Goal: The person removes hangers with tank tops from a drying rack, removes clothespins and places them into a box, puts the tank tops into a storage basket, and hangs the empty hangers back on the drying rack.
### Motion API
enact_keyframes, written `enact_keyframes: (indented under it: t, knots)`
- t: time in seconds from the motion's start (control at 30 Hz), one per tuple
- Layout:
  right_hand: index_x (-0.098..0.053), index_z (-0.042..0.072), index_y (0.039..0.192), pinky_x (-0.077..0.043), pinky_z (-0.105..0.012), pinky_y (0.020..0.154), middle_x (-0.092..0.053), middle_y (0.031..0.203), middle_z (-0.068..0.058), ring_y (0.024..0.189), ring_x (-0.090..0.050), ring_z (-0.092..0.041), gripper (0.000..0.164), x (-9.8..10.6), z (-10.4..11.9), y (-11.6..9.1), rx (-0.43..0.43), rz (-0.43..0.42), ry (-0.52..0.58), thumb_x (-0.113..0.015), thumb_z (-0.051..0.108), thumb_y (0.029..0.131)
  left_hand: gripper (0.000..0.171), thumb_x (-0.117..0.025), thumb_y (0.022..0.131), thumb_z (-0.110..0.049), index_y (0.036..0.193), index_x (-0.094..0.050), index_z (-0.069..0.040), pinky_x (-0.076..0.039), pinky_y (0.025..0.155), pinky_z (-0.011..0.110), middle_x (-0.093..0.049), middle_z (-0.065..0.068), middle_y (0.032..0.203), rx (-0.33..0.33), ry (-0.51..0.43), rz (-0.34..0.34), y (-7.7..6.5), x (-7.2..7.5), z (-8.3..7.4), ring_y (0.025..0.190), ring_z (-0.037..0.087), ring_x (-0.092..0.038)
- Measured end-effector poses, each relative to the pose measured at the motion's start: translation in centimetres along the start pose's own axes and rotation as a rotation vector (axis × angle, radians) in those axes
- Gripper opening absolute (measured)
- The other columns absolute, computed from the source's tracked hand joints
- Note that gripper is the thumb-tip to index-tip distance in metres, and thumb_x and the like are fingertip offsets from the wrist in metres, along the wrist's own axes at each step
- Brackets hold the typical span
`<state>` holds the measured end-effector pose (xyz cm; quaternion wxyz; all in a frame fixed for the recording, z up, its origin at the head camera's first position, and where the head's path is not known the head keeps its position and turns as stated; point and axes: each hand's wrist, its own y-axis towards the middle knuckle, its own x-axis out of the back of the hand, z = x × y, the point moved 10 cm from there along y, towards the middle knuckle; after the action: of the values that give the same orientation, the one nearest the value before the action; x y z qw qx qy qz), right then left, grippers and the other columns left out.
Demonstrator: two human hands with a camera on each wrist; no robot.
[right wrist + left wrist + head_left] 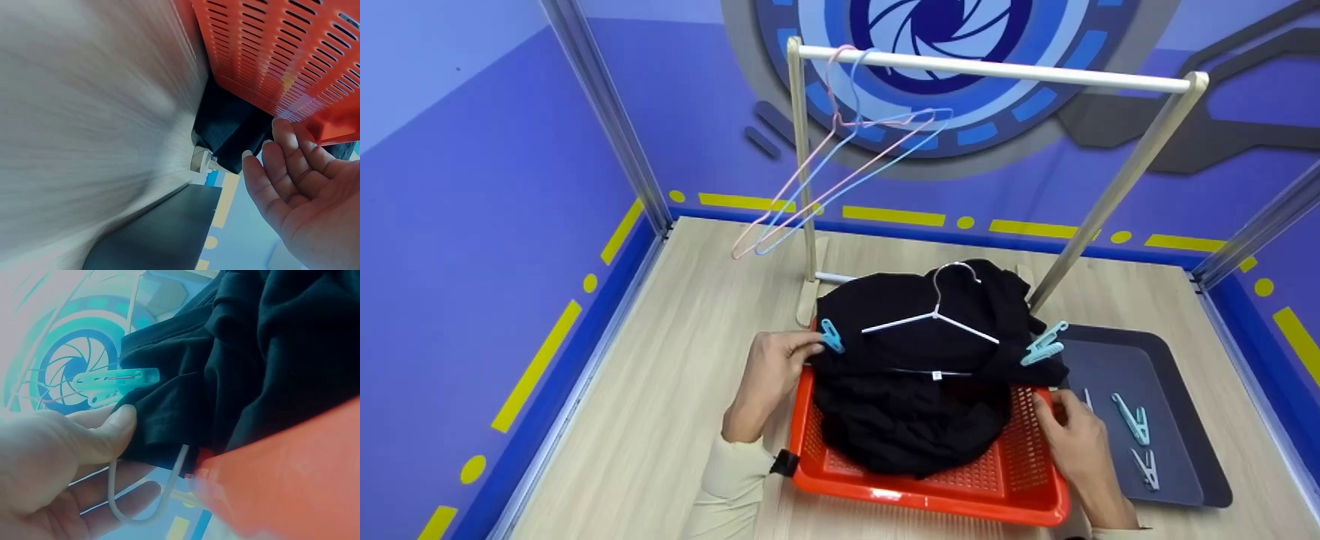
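Observation:
A black garment point(915, 427) lies draped over the back of a red basket point(930, 504) and down into it. A white hanger point(936, 315) sits in the garment, its hook standing up. One blue clothespin point(832, 336) clips the garment at the left, and a pale teal clothespin point(1042, 346) is on its right side. My left hand point(771, 367) pinches the garment's left corner beside the blue clothespin; in the left wrist view a hanger end point(138, 517) pokes out below the thumb. By the basket's right rim is my right hand point(304, 191), fingers loosely bent with nothing in them.
Behind the basket stands a rack point(997, 69) with a white bar, wooden posts, and a pink hanger point(802, 169) and a blue hanger point(877, 169) at its left. At the right, a dark grey tray point(1132, 352) holds several clothespins point(1132, 420), partly hidden by my right hand.

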<state>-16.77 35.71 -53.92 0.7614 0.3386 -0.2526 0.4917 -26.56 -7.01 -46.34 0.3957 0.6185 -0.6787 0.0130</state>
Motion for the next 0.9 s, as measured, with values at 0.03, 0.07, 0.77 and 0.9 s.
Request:
enact_keyframes:
  t: [0.03,0.07,0.77,0.9]
  knots:
    - [-0.071,0.006,0.098,-0.045,-0.035,0.07,-0.063,0.082,-0.003,0.076,-0.058,-0.019,0.015,0.03,0.01,0.02,0.002,-0.002,0.0,-0.071,0.02,0.103,0.01,-0.082,0.091,-0.004,0.1,-0.086,-0.006,-0.062,0.074,0.034,-0.081,0.005,0.096,0.004,0.001,0.004,-0.03,0.0,0.08,0.087,0.018,-0.077]
    - [-0.071,0.006,0.097,-0.045,-0.035,0.069,-0.063,0.081,-0.002,0.076,-0.057,-0.019,0.014,0.04,0.05,0.05,0.005,-0.003,0.002,-0.071,0.02,0.103,0.01,-0.082,0.091,-0.005,0.1,-0.086,-0.006,-0.062,0.075,0.034,-0.081,0.005,0.097,0.006,0.002,0.007,-0.06,0.0,0.14,0.088,0.018,-0.077]
    - [-0.069,0.007,0.094,-0.045,-0.042,0.07,-0.061,0.081,-0.005,0.077,-0.059,-0.025,0.018,0.26,0.28,0.03,0.016,-0.013,-0.013,-0.067,0.021,0.105,0.014,-0.085,0.088,-0.007,0.098,-0.088,-0.016,-0.062,0.075,0.044,-0.081,-0.003,0.095,-0.017,0.144,0.014,-0.39,0.16,0.16,0.086,0.02,-0.078]
    - [-0.07,0.004,0.096,-0.046,-0.051,0.074,-0.065,0.085,-0.012,0.083,-0.062,-0.035,0.019,0.95,0.46,0.14,0.027,-0.039,-0.015,-0.062,0.018,0.107,0.012,-0.086,0.088,-0.009,0.097,-0.089,-0.017,-0.062,0.074,0.044,-0.081,-0.003,0.094,-0.027,0.149,0.003,-0.41,0.26,0.0,0.085,0.02,-0.079]
